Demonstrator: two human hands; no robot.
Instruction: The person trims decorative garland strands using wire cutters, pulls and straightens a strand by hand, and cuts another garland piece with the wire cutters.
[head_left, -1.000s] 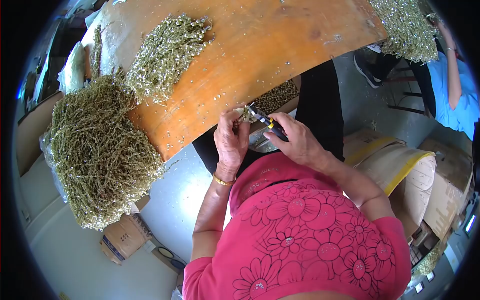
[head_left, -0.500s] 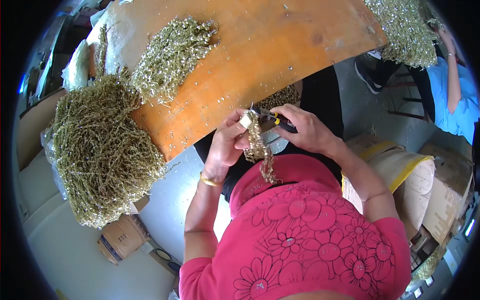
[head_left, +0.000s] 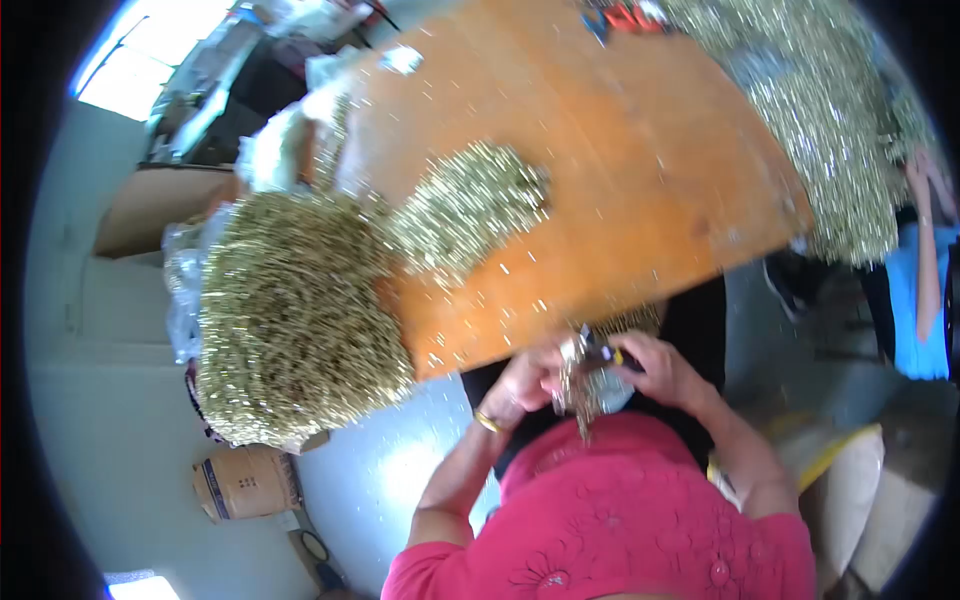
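- Left hand (head_left: 528, 378), 5 o'clock from view centre: fingers curled in, pinching a beaded bundle (head_left: 582, 385) that hangs below the grip.
- Right hand (head_left: 662, 370), 4 o'clock: closed around dark-and-yellow pliers (head_left: 607, 354), tips at the bundle's upper end; blur hides whether the jaws are open.
- Against a second ago: bundle dangles clear, where it was bunched by the left hand; hands and desk (head_left: 640, 150) sit lower in view; red item (head_left: 632, 17) now in sight toward 1 o'clock.
- Count: 1 bundle in hand, 1 pliers, 3 glittery heaps: large heap (head_left: 300, 320) at 9, smaller heap (head_left: 470, 210) at 12, far heap (head_left: 825, 140) at 2.
- One bracelet (head_left: 488, 421), left wrist.
- Co-worker's hand (head_left: 918, 178) near the far heap; grip unclear.
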